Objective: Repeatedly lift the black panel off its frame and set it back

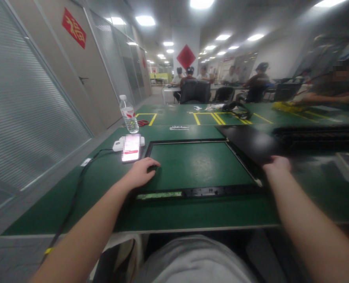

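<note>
A thin black rectangular frame (218,192), like a screen bezel, lies flat on the green tabletop (192,165). A green strip (159,195) runs along the left part of its near edge. My left hand (140,171) is curled over the frame's left side, with thumb and fingers bent inward. To the right of the frame lies a glossy black panel (248,141). My right hand (277,167) is at the dark edge where panel and frame come close, fingers folded; blur hides whether it grips frame or panel.
Beyond my left hand are a lit phone (131,148), a white power strip (118,144) and a water bottle (129,114). Red-handled scissors (143,123) lie behind. A long black part (318,133) rests at the right. A co-worker (330,88) sits across the table.
</note>
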Demonstrator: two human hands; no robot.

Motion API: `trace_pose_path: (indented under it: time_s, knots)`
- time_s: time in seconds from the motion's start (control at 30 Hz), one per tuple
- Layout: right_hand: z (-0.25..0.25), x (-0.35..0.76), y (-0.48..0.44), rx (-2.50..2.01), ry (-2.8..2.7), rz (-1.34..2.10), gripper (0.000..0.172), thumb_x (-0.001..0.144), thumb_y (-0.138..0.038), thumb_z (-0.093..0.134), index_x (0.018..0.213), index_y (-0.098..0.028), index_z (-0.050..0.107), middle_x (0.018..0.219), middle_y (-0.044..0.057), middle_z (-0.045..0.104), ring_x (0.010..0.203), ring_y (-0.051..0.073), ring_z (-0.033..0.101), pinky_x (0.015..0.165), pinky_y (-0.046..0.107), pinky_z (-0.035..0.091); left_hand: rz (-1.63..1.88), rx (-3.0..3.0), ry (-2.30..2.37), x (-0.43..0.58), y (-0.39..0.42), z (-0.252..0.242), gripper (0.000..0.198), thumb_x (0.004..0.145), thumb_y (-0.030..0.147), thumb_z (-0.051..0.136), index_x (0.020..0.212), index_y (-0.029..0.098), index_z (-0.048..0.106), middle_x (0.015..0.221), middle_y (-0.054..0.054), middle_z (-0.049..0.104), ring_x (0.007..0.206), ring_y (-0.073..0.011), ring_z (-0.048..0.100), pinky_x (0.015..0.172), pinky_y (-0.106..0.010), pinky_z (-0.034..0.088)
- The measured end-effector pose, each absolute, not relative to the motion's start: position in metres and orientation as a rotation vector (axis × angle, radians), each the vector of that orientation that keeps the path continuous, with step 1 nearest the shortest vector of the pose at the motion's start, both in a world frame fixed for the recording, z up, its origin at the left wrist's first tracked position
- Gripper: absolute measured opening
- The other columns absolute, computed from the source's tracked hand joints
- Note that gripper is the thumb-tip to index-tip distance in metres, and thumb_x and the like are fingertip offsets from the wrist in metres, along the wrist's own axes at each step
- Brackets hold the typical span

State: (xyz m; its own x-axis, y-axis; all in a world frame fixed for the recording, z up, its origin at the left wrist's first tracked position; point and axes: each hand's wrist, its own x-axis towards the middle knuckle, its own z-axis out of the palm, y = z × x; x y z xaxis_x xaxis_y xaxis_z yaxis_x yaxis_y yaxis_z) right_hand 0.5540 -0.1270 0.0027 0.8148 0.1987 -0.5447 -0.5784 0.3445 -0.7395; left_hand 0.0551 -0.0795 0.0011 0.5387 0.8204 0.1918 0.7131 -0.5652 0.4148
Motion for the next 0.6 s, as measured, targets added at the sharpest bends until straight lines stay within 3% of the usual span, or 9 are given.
trace_pose_path:
  time_s: [0.3,0.6]
  knots:
    - [-0.002,0.545,-0.123,-1.092,0.431,0.44,0.02,0.073,0.004,0.052,0.076,-0.015,0.056,0.091,0.002,0.063,0.08,0.012,0.066,0.074,0.028,0.059,0.578,2.452,1.265,0.057,-0.078,-0.004,0.033,0.083,0.034,0.058,0.108,0.02,0.074,0.117,-0.012,0.07,0.112,-0.0298,0.066,0.103,-0.047,0.049]
    - [-0.004,0.554,-0.12,-1.075,0.402,0.552,0.024,0.065,0.006,0.049,0.07,-0.017,0.053,0.085,0.0,0.061,0.072,0.013,0.065,0.07,0.03,0.058,0.635,2.44,1.314,0.06,-0.076,-0.01,0.029,0.083,0.033,0.058,0.105,0.021,0.074,0.114,-0.01,0.07,0.111,-0.0298,0.065,0.104,-0.048,0.048]
